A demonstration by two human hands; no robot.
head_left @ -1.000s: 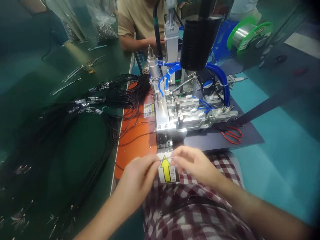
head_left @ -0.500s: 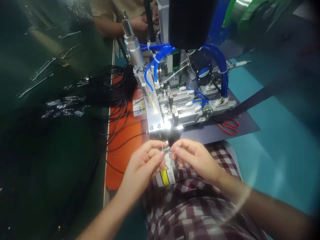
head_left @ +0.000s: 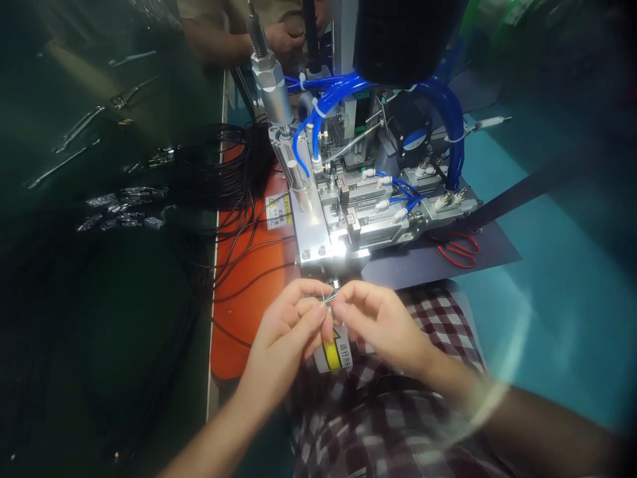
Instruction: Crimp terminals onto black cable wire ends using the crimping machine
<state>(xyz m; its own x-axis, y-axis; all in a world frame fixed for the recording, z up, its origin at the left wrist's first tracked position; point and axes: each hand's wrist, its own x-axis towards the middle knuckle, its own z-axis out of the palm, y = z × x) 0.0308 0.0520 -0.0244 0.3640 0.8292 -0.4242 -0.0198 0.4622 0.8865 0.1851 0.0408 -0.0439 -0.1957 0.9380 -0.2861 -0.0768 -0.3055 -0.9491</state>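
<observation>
Thin coloured wires [head_left: 328, 299] fan out between my hands, just in front of the machine's near edge. My left hand [head_left: 291, 322] pinches them between thumb and index finger. From the other side, my right hand [head_left: 381, 318] has its thumb and fingertips closed at the wire ends; the exact grip is partly hidden by the fingers. Below the hands lies a white and yellow label [head_left: 334, 355] with an arrow and characters. The machine [head_left: 363, 219], with metal cylinders and blue air tubes [head_left: 343, 86], stands directly beyond.
Black cables [head_left: 239, 159] lie coiled over the orange base plate [head_left: 239, 332] to the left. Red-handled scissors [head_left: 458, 251] rest on the dark plate at right. Small metal parts [head_left: 124, 206] lie on the dark surface. Another person's hand [head_left: 286, 36] is at the back.
My right hand has moved left, bringing its fingertips against the wires. My left hand keeps its pinch. The view has shifted slightly.
</observation>
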